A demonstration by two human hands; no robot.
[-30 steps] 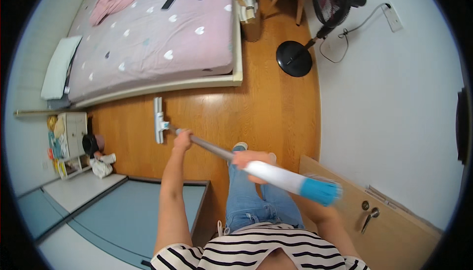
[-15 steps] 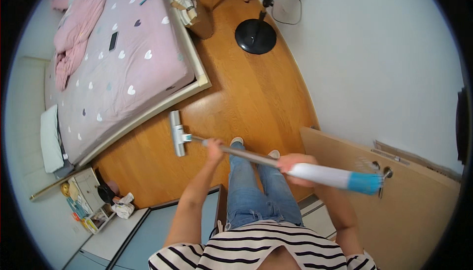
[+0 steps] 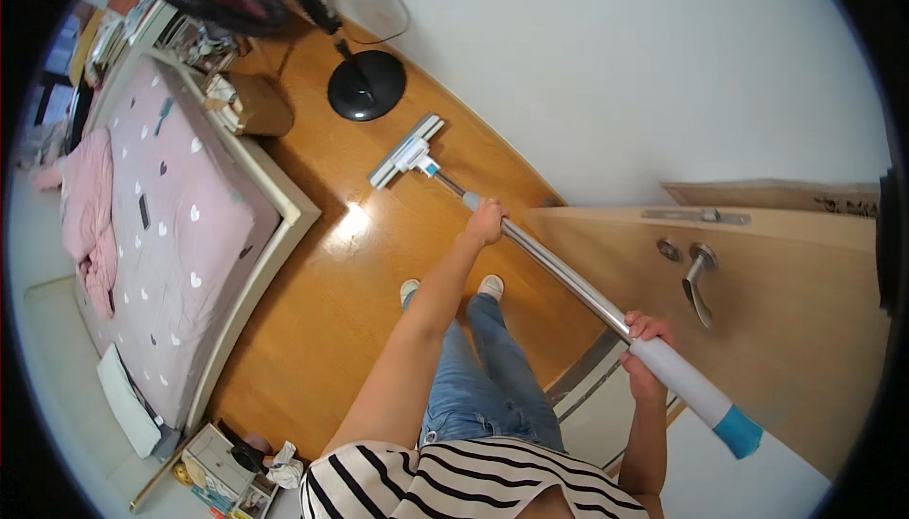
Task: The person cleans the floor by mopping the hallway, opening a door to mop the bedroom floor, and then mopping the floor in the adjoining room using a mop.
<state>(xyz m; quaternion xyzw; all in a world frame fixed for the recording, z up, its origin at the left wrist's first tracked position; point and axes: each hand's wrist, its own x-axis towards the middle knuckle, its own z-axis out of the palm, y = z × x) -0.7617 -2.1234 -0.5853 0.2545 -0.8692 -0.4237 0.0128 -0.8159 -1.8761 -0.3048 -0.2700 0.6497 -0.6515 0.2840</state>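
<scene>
A mop (image 3: 566, 276) with a metal pole stretches across the middle of the view, from upper left to lower right. Its flat grey and white head (image 3: 409, 153) is over the wooden floor, just short of the fan base. My left hand (image 3: 487, 223) is wrapped round the pole near its grey collar, closer to the head. Farther up, my right hand (image 3: 647, 356) grips the pole where the white handle (image 3: 684, 382) begins. A blue cap (image 3: 738, 432) tips the handle's far end.
A black fan base (image 3: 366, 85) stands beyond the mop head, with a brown bin (image 3: 256, 105) to its left. A bed (image 3: 204, 225) with a pale frame fills the left. On the right are a white wall (image 3: 606, 64) and an open wooden door (image 3: 757, 330) with a metal handle (image 3: 699, 282).
The mop head has swung from beside the bed's corner to the right and away, toward the fan. My left arm has stretched forward, and my view has turned right.
</scene>
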